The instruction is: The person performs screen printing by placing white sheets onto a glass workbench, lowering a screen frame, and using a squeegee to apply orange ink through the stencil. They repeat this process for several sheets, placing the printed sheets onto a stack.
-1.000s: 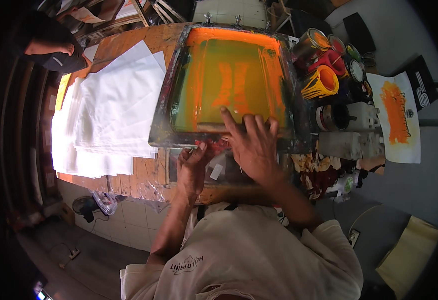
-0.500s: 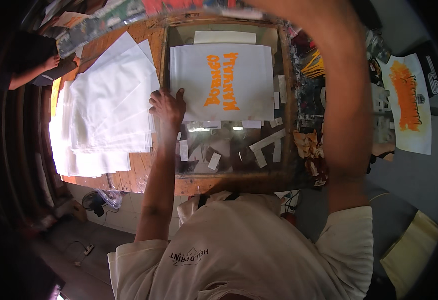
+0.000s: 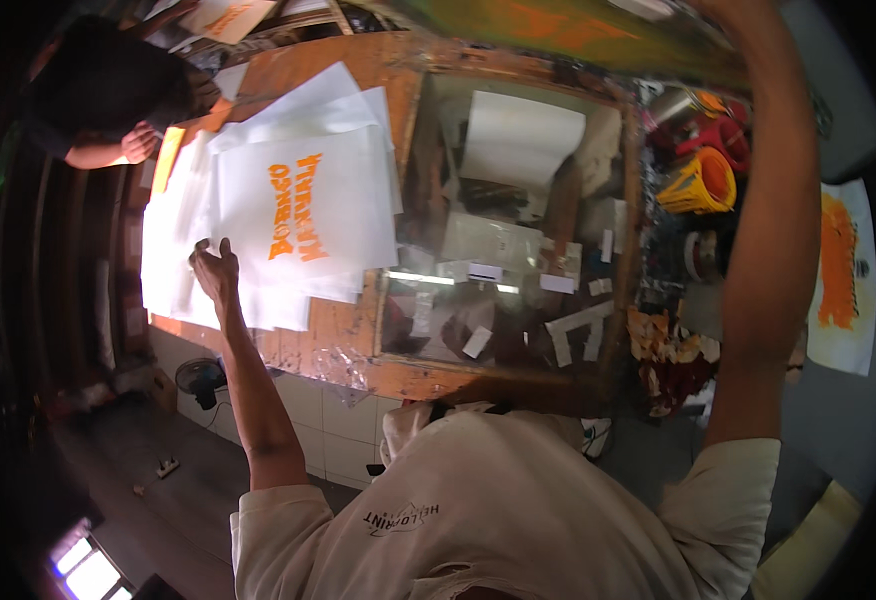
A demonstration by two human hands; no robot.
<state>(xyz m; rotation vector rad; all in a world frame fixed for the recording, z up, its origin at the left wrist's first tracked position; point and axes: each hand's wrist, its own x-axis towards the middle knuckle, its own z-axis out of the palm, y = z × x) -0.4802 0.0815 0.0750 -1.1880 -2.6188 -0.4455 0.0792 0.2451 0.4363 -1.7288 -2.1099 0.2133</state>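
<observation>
Lying on a stack of white sheets (image 3: 173,270) at the left of the frame, a printed sheet (image 3: 343,205) carries two lines of bold orange capitals, running sideways up the page. The person's left hand (image 3: 216,270) is at its lower left edge, fingers curled and thumb raised; whether it grasps the sheet cannot be told. The right forearm (image 3: 773,210) rises along the right to the upper edge, its hand cut off, so its grip cannot be told. Near it, a tilted screen (image 3: 578,35) shows orange ink. At centre, a glass panel (image 3: 518,345) bears paper scraps. Small dark lettering and an emblem appear upside down on the pale shirt (image 3: 518,500). Upper left, a co-worker's hand (image 3: 140,143) shows.
</observation>
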